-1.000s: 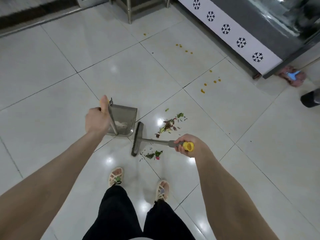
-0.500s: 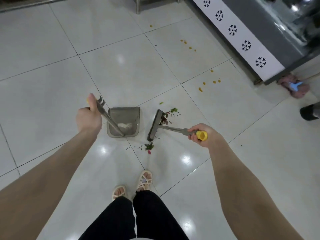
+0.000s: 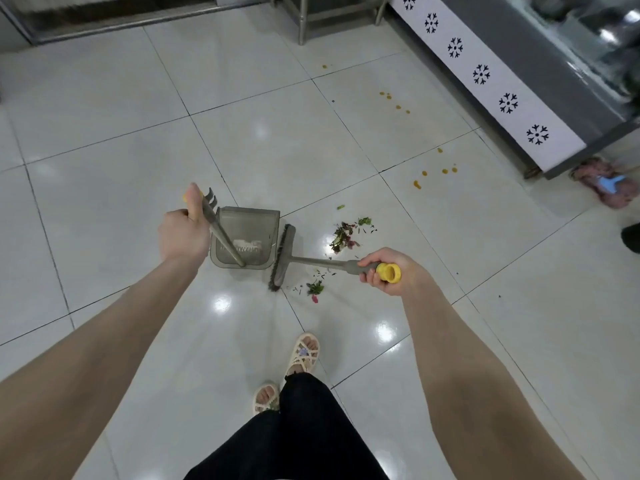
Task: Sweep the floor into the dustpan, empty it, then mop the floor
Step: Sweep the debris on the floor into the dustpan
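Grey dustpan sits beside the broom head.

On my feed the left hand and right hand are bare, as are both forearms up to the frame edge. I see loose black trousers and cream strappy sandals with small flower trims.

Both bare arms stretch forward and down; the left grip curls round the dustpan handle, the right grip round the broom handle.
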Demonstrator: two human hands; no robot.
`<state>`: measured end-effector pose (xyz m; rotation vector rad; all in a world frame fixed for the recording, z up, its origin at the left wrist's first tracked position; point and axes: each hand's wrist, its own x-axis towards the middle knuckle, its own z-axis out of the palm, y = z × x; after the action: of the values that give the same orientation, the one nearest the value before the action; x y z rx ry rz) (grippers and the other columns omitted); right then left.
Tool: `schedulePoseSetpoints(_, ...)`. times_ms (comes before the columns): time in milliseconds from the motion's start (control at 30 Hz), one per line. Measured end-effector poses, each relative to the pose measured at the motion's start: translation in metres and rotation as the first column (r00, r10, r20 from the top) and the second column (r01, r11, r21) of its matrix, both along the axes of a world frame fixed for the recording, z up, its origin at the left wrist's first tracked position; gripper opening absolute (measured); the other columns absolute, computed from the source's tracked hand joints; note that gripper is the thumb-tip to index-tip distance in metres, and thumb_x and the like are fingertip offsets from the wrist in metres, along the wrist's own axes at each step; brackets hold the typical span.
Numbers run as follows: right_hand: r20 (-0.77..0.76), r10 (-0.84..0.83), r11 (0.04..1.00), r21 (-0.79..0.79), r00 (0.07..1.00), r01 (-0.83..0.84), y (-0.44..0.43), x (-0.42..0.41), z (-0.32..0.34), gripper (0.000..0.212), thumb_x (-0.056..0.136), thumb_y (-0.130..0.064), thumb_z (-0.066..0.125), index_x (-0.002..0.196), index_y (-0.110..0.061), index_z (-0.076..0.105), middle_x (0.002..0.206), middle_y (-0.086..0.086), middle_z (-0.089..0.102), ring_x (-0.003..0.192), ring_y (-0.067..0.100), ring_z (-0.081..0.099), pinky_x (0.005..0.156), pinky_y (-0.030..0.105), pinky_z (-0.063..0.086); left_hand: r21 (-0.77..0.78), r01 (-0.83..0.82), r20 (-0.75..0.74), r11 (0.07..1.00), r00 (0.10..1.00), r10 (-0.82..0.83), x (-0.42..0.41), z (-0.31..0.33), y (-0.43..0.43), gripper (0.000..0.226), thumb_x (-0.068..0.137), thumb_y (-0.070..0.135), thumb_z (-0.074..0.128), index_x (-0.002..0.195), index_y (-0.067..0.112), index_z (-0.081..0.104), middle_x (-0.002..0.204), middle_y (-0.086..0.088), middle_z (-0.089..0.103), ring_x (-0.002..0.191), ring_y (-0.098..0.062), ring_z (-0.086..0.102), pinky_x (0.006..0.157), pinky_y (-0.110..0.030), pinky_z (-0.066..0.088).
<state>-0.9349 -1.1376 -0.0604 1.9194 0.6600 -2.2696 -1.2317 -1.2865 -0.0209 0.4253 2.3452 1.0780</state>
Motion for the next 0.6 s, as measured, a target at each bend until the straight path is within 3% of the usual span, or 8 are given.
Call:
schedulePoseSetpoints(200,0.006,0.115,0.993,-0.002,0.993,-0.115,-0.059,-0.026,-0.004,0.017,0.091,-0.004,0.053,0.107,0.001,0.052,0.074,0.013,0.048,0.030,0.009,0.046,0.029,0.015,0.040,0.022,-0.027,0.004,0.999,1.000,0.027,0.000,0.002,-0.048,0.095,0.064,0.089,0.018,0.073,0.002,0.056,0.069,-0.013,0.043,0.062,-0.025,0.042,0.060,-0.040,0.042)
schedulePoseSetpoints(367,0.023,0.192,0.981,-0.012,0.981,-0.192,-0.091,-0.035,-0.006,0.004,0.091,-0.002,0.051,0.091,0.000,0.055,0.074,0.012,0.047,0.029,0.006,0.042,0.029,0.014,0.038,-0.009,-0.027,0.007,1.000,1.000,0.027,0.008,0.000,-0.075,0.082,0.070,0.084,0.021,0.072,0.008,0.053,0.067,-0.014,0.043,0.060,-0.025,0.045,0.059,-0.038,0.038)
schedulePoseSetpoints(600,0.157,0.336,0.941,-0.006,0.929,-0.339,-0.077,-0.012,-0.006,0.004,0.089,-0.002,0.056,0.087,0.002,0.055,0.071,0.014,0.051,0.031,0.008,0.046,0.031,0.015,0.041,-0.017,-0.076,0.034,0.997,0.996,0.077,0.024,-0.013,-0.076,0.096,0.066,0.087,0.020,0.070,-0.002,0.056,0.065,-0.014,0.041,0.060,-0.026,0.042,0.061,-0.041,0.041)
